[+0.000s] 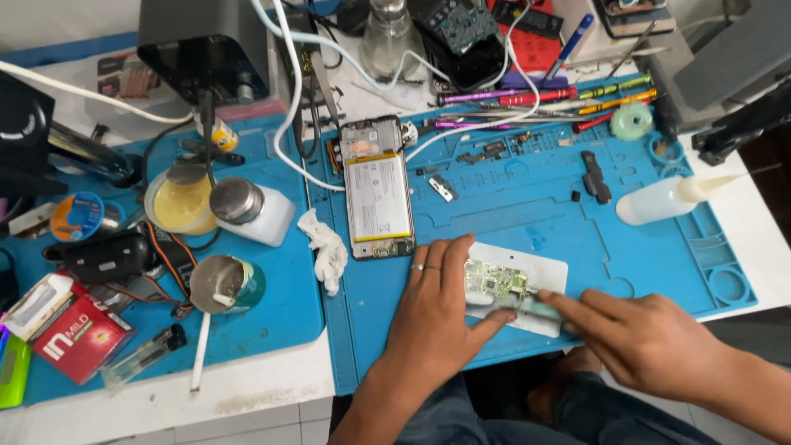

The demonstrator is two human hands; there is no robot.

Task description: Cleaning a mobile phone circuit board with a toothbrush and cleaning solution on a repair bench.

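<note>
Lower centre: left hand (437, 309) pins the circuit board (494, 280) — light, fragile, edge-held — right hand (647, 338) grips a pale tool (535, 307).

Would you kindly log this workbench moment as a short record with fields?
Left hand: flat on blue repair mat, fingertips steadying green circuit board
Right hand: holds pale green brush-like tool against the board's near edge
Under board: white pad
Beside: opened phone with battery exposed, crumpled tissue
Far right: squeeze bottle lying on its side
</note>
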